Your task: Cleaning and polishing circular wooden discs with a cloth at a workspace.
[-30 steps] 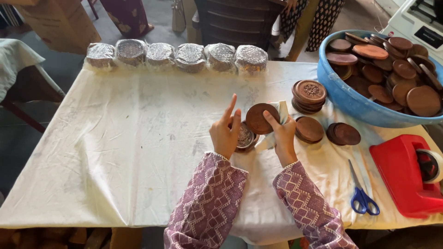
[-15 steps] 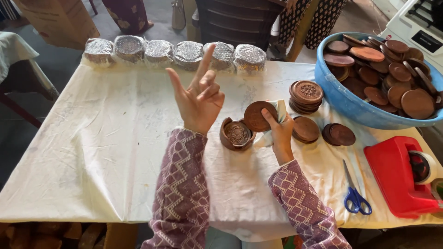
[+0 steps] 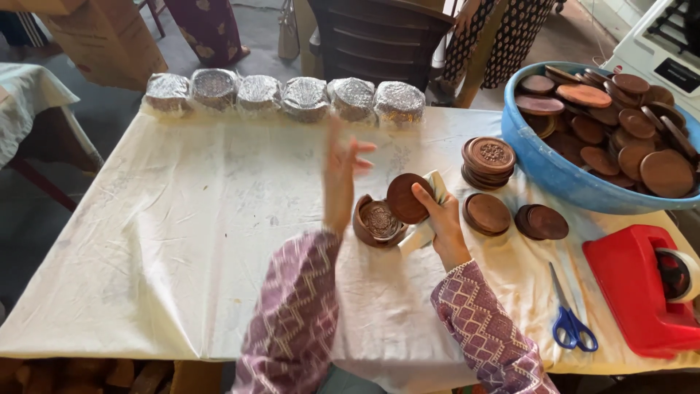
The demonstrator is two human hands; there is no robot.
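View from my head camera, near to far. Lower right of the frame: blue-handled scissors (image 3: 572, 321) and a red tape dispenser (image 3: 642, 292) lie on the cloth-covered desk (image 3: 182, 241).

Centre: my right hand (image 3: 437, 219) pinches a round brown wooden disc (image 3: 407, 198) between thumb and fingers, together with a pale strip whose nature I cannot tell. The disc stands on edge, its flat face turned toward the left of the frame and slightly toward me; being round it has no long axis in its face, and its thin axis runs roughly left to right. Just beside it, on the desk, sits an open brown round box (image 3: 378, 222), mouth up, a patterned piece showing inside.

My left hand (image 3: 341, 175) is raised above the desk, fingers spread, holding nothing; it is blurred.

Right of centre: a stack of carved discs (image 3: 488, 162) and two low discs (image 3: 510, 217).

Far edge: six foil-wrapped bundles (image 3: 284, 96) stand in a row, which I judge to be finished pieces. The blue basin (image 3: 561, 171) at upper right holds many loose discs, so I judge most of the work remains.
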